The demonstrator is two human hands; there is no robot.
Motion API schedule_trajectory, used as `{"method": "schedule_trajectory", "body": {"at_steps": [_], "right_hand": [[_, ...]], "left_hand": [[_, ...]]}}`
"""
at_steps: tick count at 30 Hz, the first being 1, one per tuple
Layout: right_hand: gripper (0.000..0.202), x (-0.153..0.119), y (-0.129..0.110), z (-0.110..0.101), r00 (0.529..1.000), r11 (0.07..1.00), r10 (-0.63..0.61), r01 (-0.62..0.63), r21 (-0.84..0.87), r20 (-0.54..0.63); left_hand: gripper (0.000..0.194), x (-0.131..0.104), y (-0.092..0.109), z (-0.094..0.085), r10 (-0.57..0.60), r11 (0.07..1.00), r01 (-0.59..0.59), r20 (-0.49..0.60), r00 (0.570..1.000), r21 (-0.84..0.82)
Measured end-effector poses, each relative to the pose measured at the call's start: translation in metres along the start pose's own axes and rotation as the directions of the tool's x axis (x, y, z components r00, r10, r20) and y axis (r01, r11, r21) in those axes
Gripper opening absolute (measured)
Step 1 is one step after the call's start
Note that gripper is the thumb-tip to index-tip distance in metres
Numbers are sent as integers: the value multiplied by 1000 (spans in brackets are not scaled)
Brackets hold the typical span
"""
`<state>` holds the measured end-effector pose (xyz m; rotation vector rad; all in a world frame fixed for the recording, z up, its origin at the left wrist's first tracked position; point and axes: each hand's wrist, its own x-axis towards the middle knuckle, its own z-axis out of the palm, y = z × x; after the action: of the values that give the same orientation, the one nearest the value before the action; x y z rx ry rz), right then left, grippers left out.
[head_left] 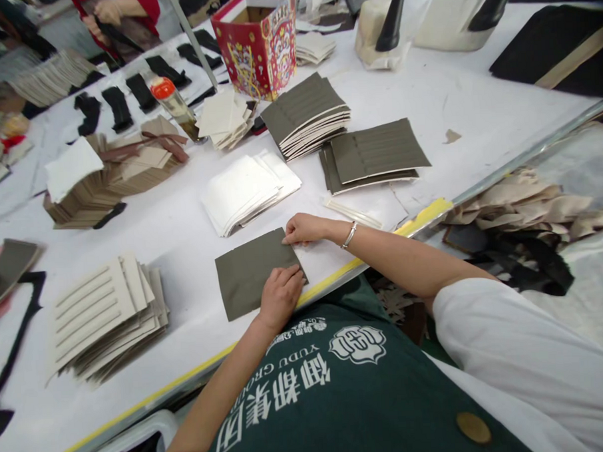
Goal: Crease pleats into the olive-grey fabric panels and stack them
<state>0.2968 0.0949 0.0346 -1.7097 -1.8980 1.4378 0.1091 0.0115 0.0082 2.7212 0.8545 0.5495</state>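
Note:
A dark olive-grey sheet (pixel 251 268), apparently leather or fabric, lies flat at the table's near edge. My right hand (pixel 304 229), with a silver bracelet on its wrist, pinches the far right corner of that sheet between thumb and fingers. Bent and held together, the fingers of my left hand (pixel 283 295) grip the sheet's right edge, closer to my body. Just beyond the sheet is a stack of white pieces (pixel 247 188). Behind my right wrist lie dark ribbed panels (pixel 378 153) with pale undersides, and another pile of dark panels (pixel 309 112) stands farther back.
Cream ribbed panels (pixel 100 315) are stacked at the left. Brown folded pieces (pixel 124 167), a red-lidded jar (pixel 176 108) and a red patterned box (pixel 258 48) stand farther back. Yellow tape (pixel 426 217) lines the table edge. Across the table is another person (pixel 122 20).

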Motion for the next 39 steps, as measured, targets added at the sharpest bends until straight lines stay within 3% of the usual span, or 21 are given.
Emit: {"method": "schedule_trajectory", "body": {"at_steps": [4,7,16,19,21,24,27,32,36,39], "right_hand": [[20,3,1,3,1000,1000,0,1,30,-17],[11,1,-1,5,999,1000,-4,3,-14,-52],[18,-5,-9,5,994,955,-80,53,-292,-81],[19,-4,-11,0,994,930,-108,89,-356,-34],[22,-3,-11,-4,995,933,-100,105,-344,30],[33,-2,-13,-7,991,933,-83,113,-343,101],[23,-5,-20,-6,991,890,-106,129,-437,78],[19,-12,-30,-3,966,927,-210,245,-284,149],[15,-4,-18,-7,979,896,-195,201,-395,58],[17,2,-8,-8,978,876,-199,203,-437,55]], "left_hand": [[16,3,-2,3,-69,998,69,-38,997,2],[23,4,-4,7,-123,992,125,-57,991,17],[22,12,-4,1,-141,989,134,115,983,64],[21,13,-3,-1,-136,989,126,137,981,77],[21,11,-4,1,-117,990,107,111,987,89],[23,5,-4,6,-99,991,100,-10,995,92],[22,1,-4,9,-102,991,108,-78,992,75],[16,2,-4,8,-110,991,112,-32,993,72],[14,4,-3,6,-128,989,127,3,992,80],[14,5,-2,4,-139,987,135,44,989,83]]}}
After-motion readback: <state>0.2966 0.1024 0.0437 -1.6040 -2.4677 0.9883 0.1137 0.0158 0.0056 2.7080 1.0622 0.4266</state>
